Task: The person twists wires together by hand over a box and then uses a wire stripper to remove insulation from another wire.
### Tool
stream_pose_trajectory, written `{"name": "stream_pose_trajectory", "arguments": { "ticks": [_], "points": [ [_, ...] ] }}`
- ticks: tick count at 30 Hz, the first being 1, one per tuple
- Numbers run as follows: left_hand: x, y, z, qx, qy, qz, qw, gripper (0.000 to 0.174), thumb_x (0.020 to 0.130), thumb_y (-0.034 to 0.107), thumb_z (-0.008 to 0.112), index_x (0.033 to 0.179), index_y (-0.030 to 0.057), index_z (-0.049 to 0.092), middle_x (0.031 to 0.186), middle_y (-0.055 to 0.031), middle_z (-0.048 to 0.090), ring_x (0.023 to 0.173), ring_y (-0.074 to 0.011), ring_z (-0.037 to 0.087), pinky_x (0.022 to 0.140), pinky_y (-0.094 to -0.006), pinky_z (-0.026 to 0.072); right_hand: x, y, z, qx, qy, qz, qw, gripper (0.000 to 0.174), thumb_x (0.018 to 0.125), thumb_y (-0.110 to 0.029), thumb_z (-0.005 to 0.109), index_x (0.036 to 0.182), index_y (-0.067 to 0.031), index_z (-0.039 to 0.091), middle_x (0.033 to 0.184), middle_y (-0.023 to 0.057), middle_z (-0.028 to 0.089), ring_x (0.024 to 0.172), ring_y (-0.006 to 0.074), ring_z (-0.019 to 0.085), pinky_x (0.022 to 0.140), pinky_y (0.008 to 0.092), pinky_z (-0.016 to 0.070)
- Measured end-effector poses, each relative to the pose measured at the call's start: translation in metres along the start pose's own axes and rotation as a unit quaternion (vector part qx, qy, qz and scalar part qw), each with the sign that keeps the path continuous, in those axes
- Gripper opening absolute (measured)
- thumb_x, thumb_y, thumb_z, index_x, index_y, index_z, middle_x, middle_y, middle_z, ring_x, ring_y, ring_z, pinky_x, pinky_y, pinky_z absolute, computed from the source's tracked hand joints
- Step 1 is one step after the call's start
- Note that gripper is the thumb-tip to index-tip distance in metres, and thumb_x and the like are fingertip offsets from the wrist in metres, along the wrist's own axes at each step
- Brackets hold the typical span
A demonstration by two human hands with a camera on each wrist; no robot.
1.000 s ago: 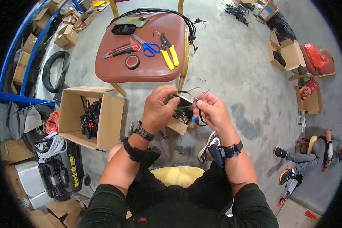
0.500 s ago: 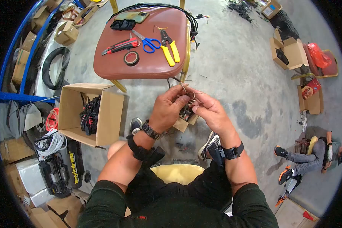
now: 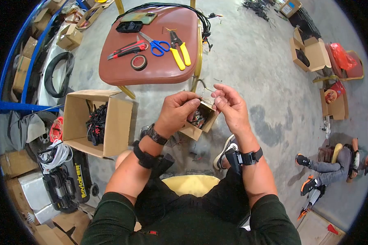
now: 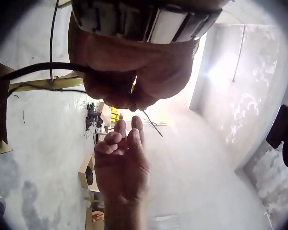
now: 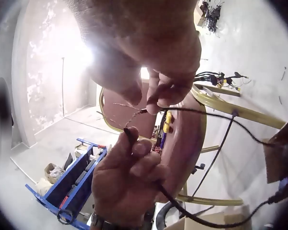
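Note:
In the head view my left hand point(image 3: 178, 112) pinches a black cable between thumb and forefinger. The right wrist view shows that cable point(image 5: 170, 194) running out behind the hand, with bare copper strands point(image 5: 130, 120) at its tip. Those strands meet the end of a second, thinner black cable point(image 5: 206, 112), which passes by my right fingertips. My right hand point(image 3: 233, 108) is close beside the left one, fingers spread and thumb apart from them. Below both hands a small cardboard box point(image 3: 192, 131) holds small scraps.
Ahead, a brown chair seat point(image 3: 151, 75) carries yellow-handled wire strippers point(image 3: 179, 51), blue scissors point(image 3: 160, 48), a utility knife point(image 3: 129, 50), a tape roll point(image 3: 138, 62) and a phone point(image 3: 145, 17). A large carton point(image 3: 118, 130) of black cables stands at left. Another person point(image 3: 339, 163) is at far right.
My hands came together from holding the wire ends apart, and the bare strands now meet. Since then the right fingers have spread and drawn slightly away, while the left keeps its pinch.

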State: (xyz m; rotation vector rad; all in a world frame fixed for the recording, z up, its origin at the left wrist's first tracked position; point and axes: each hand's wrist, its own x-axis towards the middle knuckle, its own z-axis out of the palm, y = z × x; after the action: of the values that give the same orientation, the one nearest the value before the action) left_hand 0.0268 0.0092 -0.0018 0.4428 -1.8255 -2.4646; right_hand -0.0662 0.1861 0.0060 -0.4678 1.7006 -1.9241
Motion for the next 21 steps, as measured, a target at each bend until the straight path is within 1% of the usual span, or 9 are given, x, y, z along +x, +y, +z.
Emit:
{"name": "stream_pose_trajectory", "arguments": {
  "ticks": [1,2,4,5,7,10,11,14,21],
  "points": [
    [-0.001,0.004,-0.001,0.009,-0.011,-0.007,1.0,0.016,0.091,0.01,0.063,0.102,0.0003,0.067,0.078,0.0012,0.063,0.062,-0.005,0.054,0.057,-0.0205,0.0444,0.0,-0.001,0.0,-0.003,0.008,-0.014,1.0,0.033,0.094,-0.005,0.055,0.127,-0.0033,0.056,0.098,0.0018,0.063,0.079,0.0074,0.059,0.066,0.0211,0.0474],
    [-0.002,0.008,-0.001,0.018,-0.022,-0.014,0.999,0.015,0.091,0.011,0.063,0.102,0.0006,0.067,0.078,0.0015,0.063,0.061,-0.0047,0.053,0.056,-0.0204,0.0437,0.001,-0.001,-0.001,0.008,-0.003,-0.009,1.0,0.032,0.094,-0.006,0.054,0.126,-0.0025,0.056,0.097,0.0032,0.064,0.078,0.0078,0.06,0.065,0.0213,0.0477],
    [-0.004,0.014,0.002,0.042,-0.03,0.005,0.999,0.014,0.092,0.011,0.063,0.101,0.0009,0.068,0.077,0.0019,0.062,0.061,-0.0034,0.052,0.056,-0.0194,0.0422,0.002,-0.002,-0.003,0.03,-0.024,0.003,0.999,0.031,0.095,-0.007,0.053,0.125,-0.0008,0.056,0.096,0.0059,0.065,0.076,0.0088,0.061,0.064,0.0216,0.0484],
    [-0.005,0.015,0.003,0.053,-0.035,0.014,0.998,0.014,0.092,0.011,0.063,0.1,0.001,0.068,0.077,0.0021,0.062,0.062,-0.0028,0.052,0.056,-0.0188,0.0414,0.002,-0.003,-0.003,0.077,-0.031,0.03,0.996,0.031,0.095,-0.008,0.053,0.125,0.0002,0.056,0.095,0.0076,0.066,0.074,0.0094,0.061,0.064,0.022,0.0489],
    [-0.006,0.015,0.003,0.075,-0.048,0.036,0.995,0.012,0.091,0.009,0.063,0.098,0.0005,0.068,0.078,0.0021,0.062,0.065,-0.0034,0.052,0.058,-0.0194,0.0421,0.003,-0.005,-0.004,0.171,-0.044,0.082,0.981,0.031,0.096,-0.01,0.053,0.124,0.0023,0.056,0.092,0.0109,0.067,0.071,0.0107,0.062,0.063,0.0227,0.0498],
    [-0.008,0.013,0.005,0.104,-0.071,0.08,0.989,0.01,0.089,0.005,0.064,0.096,-0.0005,0.068,0.082,0.0018,0.063,0.071,-0.0048,0.054,0.063,-0.0205,0.0434,0.004,-0.004,-0.003,0.206,-0.045,0.093,0.973,0.03,0.096,-0.011,0.052,0.121,0.0038,0.057,0.09,0.0145,0.068,0.067,0.0119,0.062,0.061,0.0233,0.0506],
    [-0.008,0.013,0.006,0.112,-0.08,0.098,0.986,0.01,0.089,0.004,0.064,0.096,-0.0008,0.068,0.084,0.0017,0.063,0.073,-0.0054,0.054,0.065,-0.0209,0.0439,0.004,-0.004,-0.003,0.21,-0.044,0.096,0.972,0.029,0.096,-0.011,0.052,0.12,0.0034,0.058,0.09,0.0139,0.068,0.067,0.0115,0.062,0.061,0.023,0.0504],
    [-0.01,0.014,0.007,0.132,-0.083,0.098,0.983,0.009,0.087,0.002,0.065,0.095,-0.0017,0.069,0.086,0.0001,0.063,0.077,-0.0074,0.055,0.068,-0.0225,0.045,0.003,-0.003,-0.003,0.208,-0.043,0.094,0.973,0.026,0.095,-0.011,0.054,0.117,0.0023,0.059,0.09,0.0119,0.069,0.067,0.0102,0.061,0.061,0.0223,0.0498],
    [-0.008,0.018,0.002,0.169,-0.074,0.114,0.976,0.009,0.085,0.001,0.066,0.093,-0.002,0.069,0.08,-0.0016,0.061,0.074,-0.0086,0.055,0.066,-0.0231,0.0443,0.006,0.006,-0.008,0.204,-0.056,0.068,0.975,0.023,0.094,-0.01,0.058,0.114,0.001,0.061,0.088,0.0082,0.069,0.067,0.0088,0.06,0.061,0.0214,0.0492]
  ]
}}
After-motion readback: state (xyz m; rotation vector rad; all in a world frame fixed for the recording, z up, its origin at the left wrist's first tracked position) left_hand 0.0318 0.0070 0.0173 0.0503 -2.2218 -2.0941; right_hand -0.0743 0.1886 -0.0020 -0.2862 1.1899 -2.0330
